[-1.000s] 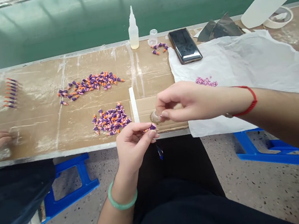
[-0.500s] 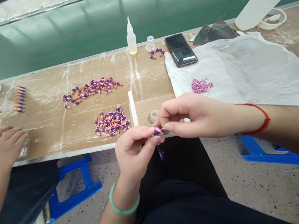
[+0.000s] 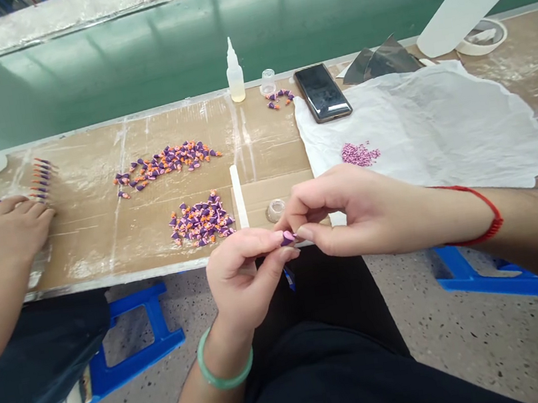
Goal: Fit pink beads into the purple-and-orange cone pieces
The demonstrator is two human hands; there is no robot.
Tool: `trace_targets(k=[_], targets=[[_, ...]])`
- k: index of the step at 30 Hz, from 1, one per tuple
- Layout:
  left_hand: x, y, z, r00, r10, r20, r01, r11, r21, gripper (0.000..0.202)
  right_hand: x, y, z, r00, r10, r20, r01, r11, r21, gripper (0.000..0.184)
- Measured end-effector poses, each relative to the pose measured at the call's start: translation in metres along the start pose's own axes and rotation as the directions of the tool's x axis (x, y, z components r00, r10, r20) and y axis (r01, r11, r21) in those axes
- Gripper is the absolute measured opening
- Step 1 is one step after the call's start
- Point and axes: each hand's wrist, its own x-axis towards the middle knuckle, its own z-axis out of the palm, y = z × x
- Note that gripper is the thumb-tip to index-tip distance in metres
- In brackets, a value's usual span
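Between the thumb and fingers of my left hand (image 3: 243, 266) is a small purple-and-pink figurine (image 3: 288, 237), held sideways above the table's front edge. My right hand (image 3: 346, 213) pinches close at the figurine's right tip; whatever is between those fingertips is too small to make out. Left of my hands lies a heap of purple, pink and orange figurines (image 3: 201, 220), with a second, longer heap (image 3: 167, 163) behind it. Tiny pink pieces (image 3: 360, 154) are piled on a white cloth (image 3: 430, 130) beyond my right hand. A small clear cup (image 3: 276, 210) stands just behind my fingers.
At the back are a dropper bottle (image 3: 234, 75), a clear cap (image 3: 268, 82), several figurines (image 3: 278, 97), a phone (image 3: 323, 92) and a tape roll (image 3: 482, 38). A white strip (image 3: 238, 196) lies near the front. Another person's hand (image 3: 24, 224) is at the left, by a row of figurines (image 3: 42, 178).
My right fingertips have closed up to the figurine's tip, where a tiny pink bit showed before. The other person's hand has moved right and away, towards the row of figurines.
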Motion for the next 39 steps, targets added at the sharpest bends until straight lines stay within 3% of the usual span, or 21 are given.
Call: trace_targets(k=[10,17,22,26,30,33,35,39], targets=[[-0.007,-0.002,0.004,0.998,-0.031,-0.057,0.029,0.999,-0.038,0.016,-0.003,-0.005,0.004,0.997,-0.080,-0.020,0.077,0.990,-0.121,0.011],[-0.006,-0.001,0.005,0.997,-0.043,-0.064,0.042,0.999,-0.006,0.010,-0.006,-0.005,0.006,0.994,-0.099,-0.042,0.091,0.982,-0.164,0.013],[-0.003,-0.001,0.009,0.995,-0.066,-0.078,0.059,0.995,-0.081,0.010,-0.008,-0.002,0.007,0.990,-0.122,-0.073,0.106,0.977,-0.184,0.014],[-0.001,0.002,0.010,0.981,-0.174,-0.086,0.164,0.980,-0.114,0.013,-0.009,0.002,0.003,0.995,-0.049,-0.089,0.036,0.988,-0.148,0.012],[0.001,0.005,0.010,0.962,-0.265,-0.069,0.259,0.962,-0.087,0.020,-0.014,0.012,-0.002,0.965,0.061,-0.256,-0.083,0.994,-0.077,0.013],[0.006,0.003,0.005,0.967,-0.249,-0.048,0.250,0.968,0.031,0.017,-0.019,0.023,-0.005,0.954,0.090,-0.287,-0.099,0.995,-0.017,0.017],[0.013,0.000,-0.006,0.983,-0.183,0.003,0.178,0.960,0.216,0.011,-0.023,0.032,-0.008,0.952,0.117,-0.282,-0.122,0.993,0.000,0.021],[0.035,-0.012,-0.044,0.979,-0.105,0.176,-0.025,0.793,0.609,0.004,-0.031,0.049,-0.016,0.906,0.272,-0.324,-0.267,0.962,0.060,0.028]])
